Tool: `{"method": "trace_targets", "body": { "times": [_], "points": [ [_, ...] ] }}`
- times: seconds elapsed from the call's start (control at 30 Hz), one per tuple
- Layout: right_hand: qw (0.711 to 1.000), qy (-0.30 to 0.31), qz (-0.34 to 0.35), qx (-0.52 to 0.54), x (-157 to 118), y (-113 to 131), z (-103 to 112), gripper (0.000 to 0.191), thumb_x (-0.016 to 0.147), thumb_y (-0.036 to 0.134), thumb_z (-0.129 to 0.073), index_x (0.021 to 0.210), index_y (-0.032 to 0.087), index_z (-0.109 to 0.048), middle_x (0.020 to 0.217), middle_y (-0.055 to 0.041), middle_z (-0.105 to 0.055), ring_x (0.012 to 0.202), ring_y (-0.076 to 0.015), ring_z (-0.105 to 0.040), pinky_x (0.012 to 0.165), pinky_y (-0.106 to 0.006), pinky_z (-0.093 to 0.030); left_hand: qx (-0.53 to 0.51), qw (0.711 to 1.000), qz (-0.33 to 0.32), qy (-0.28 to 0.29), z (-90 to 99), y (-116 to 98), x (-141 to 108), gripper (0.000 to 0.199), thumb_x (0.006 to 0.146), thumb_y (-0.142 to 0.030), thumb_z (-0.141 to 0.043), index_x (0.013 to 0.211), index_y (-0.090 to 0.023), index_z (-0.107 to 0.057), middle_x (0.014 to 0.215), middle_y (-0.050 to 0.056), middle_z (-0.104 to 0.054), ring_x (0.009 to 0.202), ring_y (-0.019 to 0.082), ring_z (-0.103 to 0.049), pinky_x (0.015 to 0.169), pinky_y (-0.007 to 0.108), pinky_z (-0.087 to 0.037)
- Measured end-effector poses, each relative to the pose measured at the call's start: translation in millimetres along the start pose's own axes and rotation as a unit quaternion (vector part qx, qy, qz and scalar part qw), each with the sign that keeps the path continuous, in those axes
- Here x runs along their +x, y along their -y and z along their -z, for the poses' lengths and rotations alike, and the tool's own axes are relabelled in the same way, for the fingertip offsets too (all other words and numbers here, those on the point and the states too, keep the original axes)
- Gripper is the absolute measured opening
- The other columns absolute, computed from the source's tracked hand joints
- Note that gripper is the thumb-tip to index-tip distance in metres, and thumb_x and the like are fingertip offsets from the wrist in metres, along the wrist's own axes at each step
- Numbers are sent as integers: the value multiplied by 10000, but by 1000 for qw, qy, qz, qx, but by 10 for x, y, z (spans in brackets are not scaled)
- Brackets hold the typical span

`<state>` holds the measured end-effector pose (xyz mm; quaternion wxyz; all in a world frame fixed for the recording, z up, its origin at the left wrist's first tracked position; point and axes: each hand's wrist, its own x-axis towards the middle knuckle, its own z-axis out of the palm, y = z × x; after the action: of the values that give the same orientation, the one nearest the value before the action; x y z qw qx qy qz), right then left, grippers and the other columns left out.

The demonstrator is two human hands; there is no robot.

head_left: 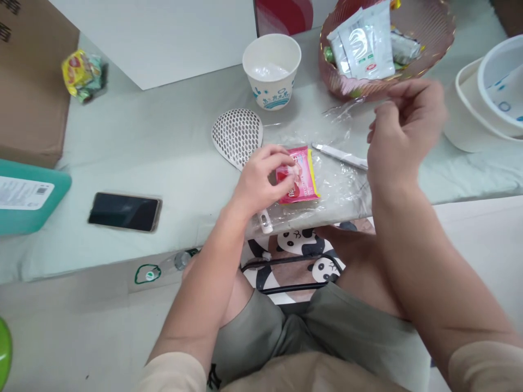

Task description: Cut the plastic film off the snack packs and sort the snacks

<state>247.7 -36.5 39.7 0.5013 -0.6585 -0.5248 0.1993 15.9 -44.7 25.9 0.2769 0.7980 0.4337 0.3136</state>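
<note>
My left hand point(263, 177) is curled over a pink snack packet point(302, 177) with a yellow edge, its thumb and fingertips pressing on it. The packet lies on crinkled clear plastic film point(341, 188) at the table's front edge. To its right, my raised right hand point(408, 130) is pinched shut, slightly blurred, and a lifted part of the film stretches up to its fingers. A slim white cutter point(339, 155) lies between the packet and my right hand. Behind my left hand is a white slotted skimmer point(237, 136); my wrist covers part of its handle.
A paper cup point(272, 73) stands behind the skimmer. A pink ribbed bowl point(433, 32) holds several packets. White tubs point(469, 109) are at right. A phone point(125, 211), small coloured packets point(81, 73), a cardboard box point(32, 81) and a teal container point(49, 190) are at left.
</note>
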Motion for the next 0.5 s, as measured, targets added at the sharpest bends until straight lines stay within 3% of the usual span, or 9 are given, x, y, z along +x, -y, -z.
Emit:
{"method": "trace_targets", "body": {
  "times": [0.03,0.1,0.2,0.27,0.37,0.5],
  "points": [
    [999,-3,24,-26,-52,68,6,110,974,279,-439,1038,275,-528,990,-89,-627,849,-234,-596,747,-392,-462,9,999,36,-33,19,-19,9,85,851,-174,-642,908,-216,-690,1050,42,-714,969,179,-677,884,334,-541],
    [993,76,35,-85,-168,189,-30,85,940,309,-522,979,265,-583,877,-75,-654,782,-244,-610,745,-404,-473,39,988,134,-66,69,-65,23,75,896,-213,-593,851,-217,-652,828,8,-688,758,155,-639,733,307,-507],
    [958,230,7,-170,-310,232,-163,219,866,349,-615,1047,228,-644,807,-77,-691,765,-276,-636,753,-421,-483,101,965,240,-14,136,-146,15,190,970,-327,-529,843,-230,-631,630,-20,-621,639,168,-586,657,319,-424],
    [950,242,0,-197,-362,165,-249,339,835,372,-636,1128,202,-655,809,-94,-705,783,-300,-648,759,-433,-490,125,961,245,37,152,-195,-4,217,993,-370,-502,899,-237,-644,620,-19,-627,649,186,-590,663,331,-402],
    [959,213,-2,-188,-382,58,-318,486,808,423,-656,1226,176,-641,811,-108,-710,817,-328,-661,783,-459,-506,110,967,219,71,131,-238,-25,238,1008,-385,-473,941,-237,-647,616,-23,-606,632,182,-568,648,325,-390],
    [956,226,-59,-175,-358,95,-327,482,785,497,-670,1135,167,-637,922,-142,-727,893,-338,-677,787,-457,-523,73,974,196,82,98,-236,-16,311,1031,-396,-418,861,-232,-621,678,-9,-619,658,169,-571,636,311,-393]
  ]
}}
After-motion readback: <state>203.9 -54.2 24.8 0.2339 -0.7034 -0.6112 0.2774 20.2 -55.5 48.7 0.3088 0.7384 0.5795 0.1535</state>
